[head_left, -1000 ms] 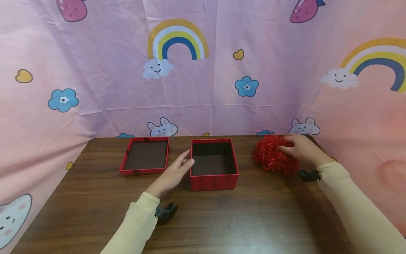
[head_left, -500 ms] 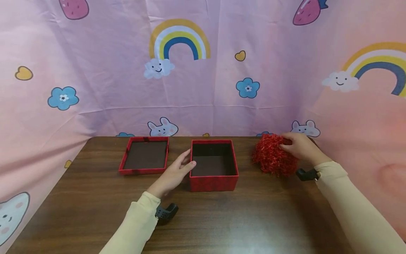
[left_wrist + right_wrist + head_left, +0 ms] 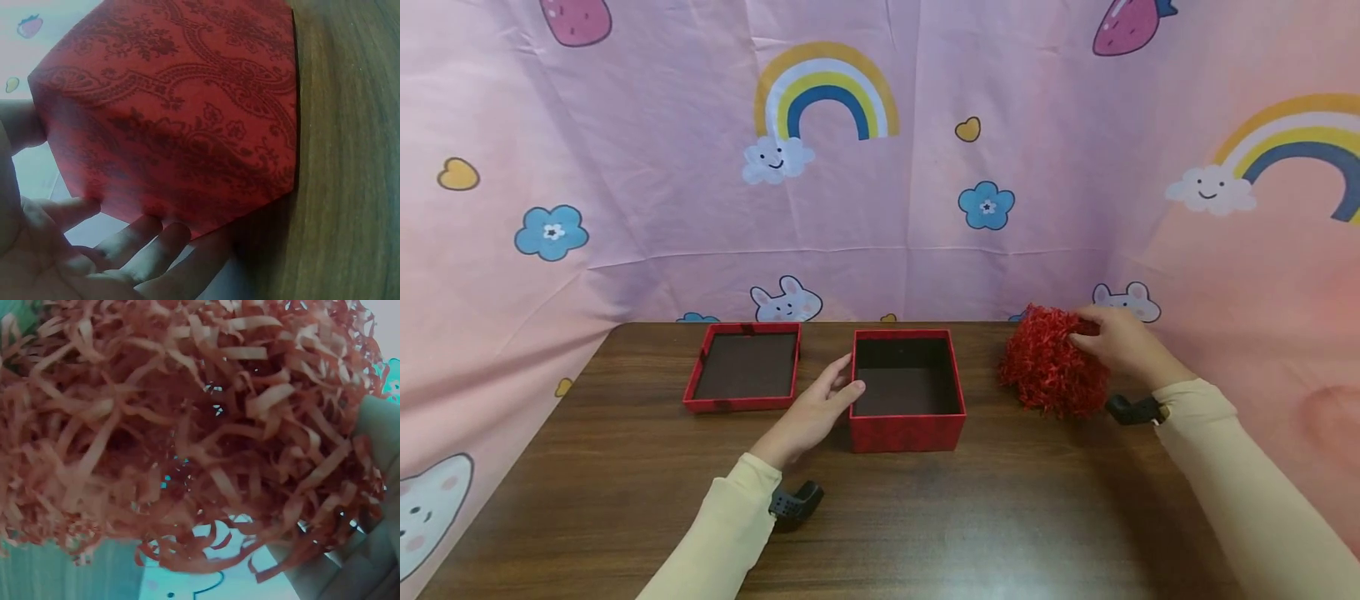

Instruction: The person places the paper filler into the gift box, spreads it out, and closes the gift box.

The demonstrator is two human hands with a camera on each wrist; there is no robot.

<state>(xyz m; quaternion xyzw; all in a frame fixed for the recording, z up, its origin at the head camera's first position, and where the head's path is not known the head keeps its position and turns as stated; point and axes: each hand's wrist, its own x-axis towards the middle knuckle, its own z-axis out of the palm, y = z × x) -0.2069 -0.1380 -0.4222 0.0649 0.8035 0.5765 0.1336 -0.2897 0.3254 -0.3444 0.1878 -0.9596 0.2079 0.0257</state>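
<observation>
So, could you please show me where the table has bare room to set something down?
The widest bare patch of table lies before the box, between the sleeves; another before the lid. A narrower strip separates box and shredded paper. Crowded: between lid and box, by the left hand, and around the paper, at the right hand.

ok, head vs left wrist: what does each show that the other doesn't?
Head only: the dark-lined square red lid, the dark inside of the square red box, and the bare right hand holding a clump of red shredded strips.

Left wrist only: the palm side of the bare left hand, plus crisp dark floral scrollwork on the box wall.

Both: the box, the left hand against it, brown wood-grain table, pastel printed cloth.
</observation>
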